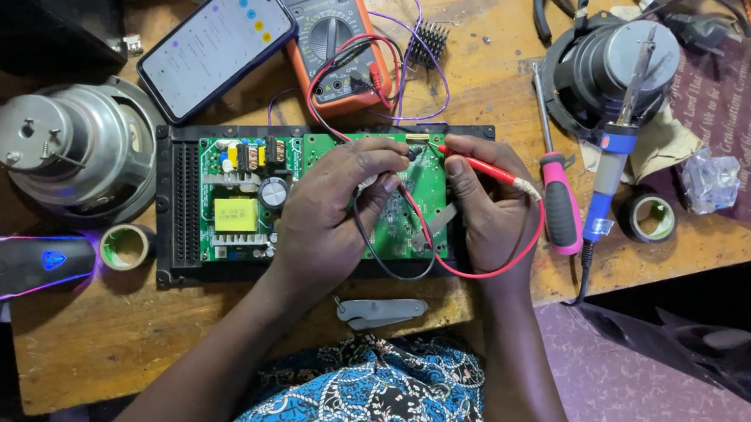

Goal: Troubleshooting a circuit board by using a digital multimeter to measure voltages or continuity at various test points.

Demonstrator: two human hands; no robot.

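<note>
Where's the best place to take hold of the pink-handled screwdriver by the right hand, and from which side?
Probably grip the pink-handled screwdriver around its thick pink handle, coming from the right, the open-table side. The handle lies flat, pointing toward the table's near edge, its thin shaft running up toward the speaker. The right hand with the red probe crowds its left side; the blue soldering iron lies close on the right, so pinch narrowly.

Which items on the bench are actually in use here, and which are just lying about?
In use:
left hand with black probe
right hand with red probe
green circuit board
orange multimeter, leads plugged in

Lying about:
phone
speaker driver
pink screwdriver
soldering iron
tape rolls
lit mouse
</note>
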